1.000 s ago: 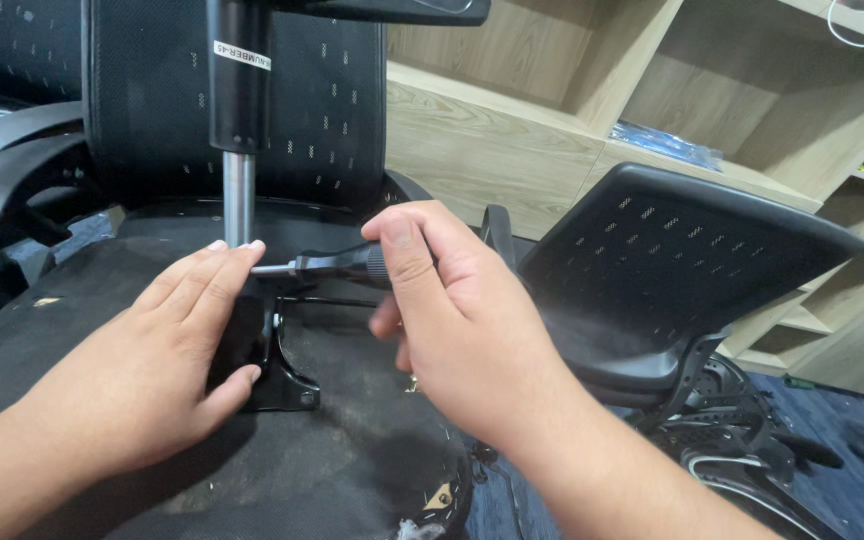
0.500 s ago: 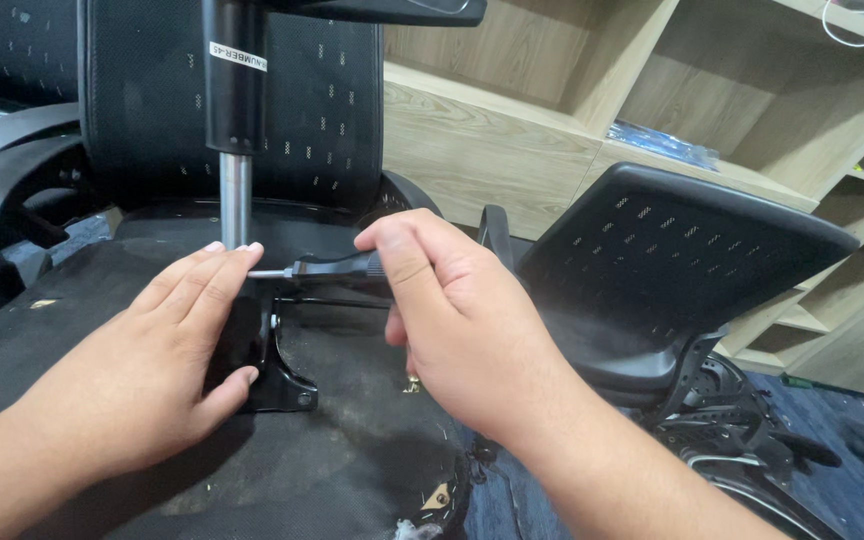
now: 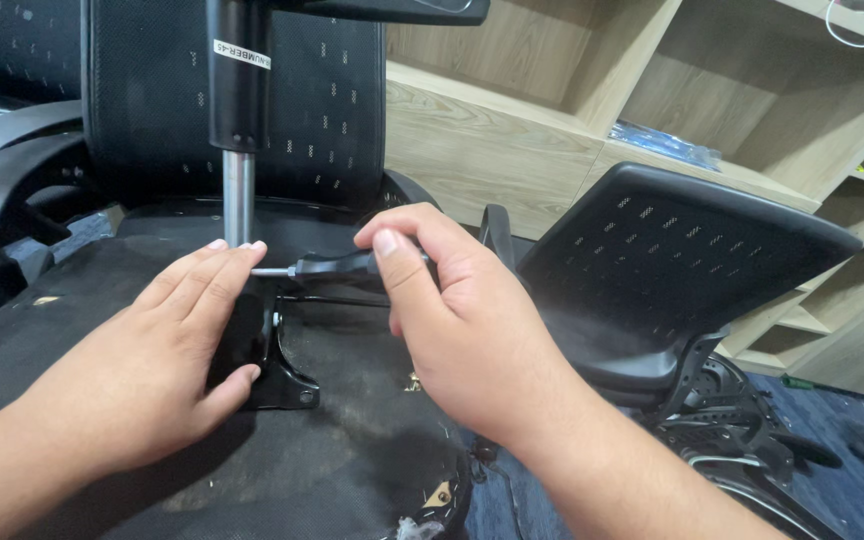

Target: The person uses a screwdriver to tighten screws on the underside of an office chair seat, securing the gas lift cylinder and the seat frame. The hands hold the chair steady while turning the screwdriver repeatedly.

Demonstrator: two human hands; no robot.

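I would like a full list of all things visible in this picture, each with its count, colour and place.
screwdriver: one, black handle with metal shaft, centre, held level
metal bracket: one, black, on the seat underside, centre left
seat underside: one, black fabric, lower left
gas lift cylinder: one, black with silver rod, upright, top left
mesh chair backs: at least two, black, right and top left
wooden shelves: light brown, background
left hand: on the bracket
right hand: grips the screwdriver

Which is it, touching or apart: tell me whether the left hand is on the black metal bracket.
Touching. The head view shows the left hand laid flat over the black bracket, with its thumb pressed against the bracket's lower edge and no gap visible.
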